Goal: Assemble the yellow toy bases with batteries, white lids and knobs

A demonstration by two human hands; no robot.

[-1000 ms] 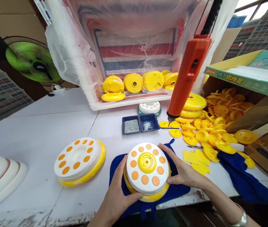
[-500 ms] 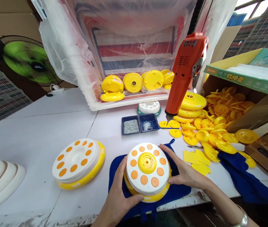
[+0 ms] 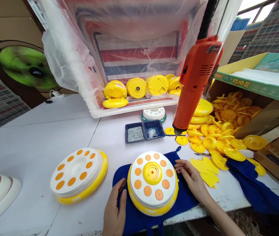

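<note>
A round toy base [image 3: 141, 164], white on top with orange discs and a yellow rim, lies flat on a dark blue cloth [image 3: 191, 196]. A yellow disc [image 3: 152, 172] with a square hole sits at its centre. My left hand [image 3: 116, 209] is just left of the base, thumb and fingers apart, holding nothing. Beyond the opposite side, my right hand [image 3: 191, 180] hovers over the cloth with loosely bent fingers, empty and apart from the base. A second similar base [image 3: 79, 177], with a bare white hollow at its centre, rests tilted farther left.
An orange electric screwdriver [image 3: 192, 88] hangs above the table. Below it stands a dark tray [image 3: 134, 142] of small metal pieces and white paste. Loose yellow discs [image 3: 209, 142] and yellow sheets [image 3: 207, 170] lie right. Yellow shells [image 3: 137, 88] fill a plastic-lined crate [image 3: 95, 113] behind.
Both hands have let go of the base and moved outward from it, left and right. The base stays on the cloth. The hanging screwdriver has swung and turned a little.
</note>
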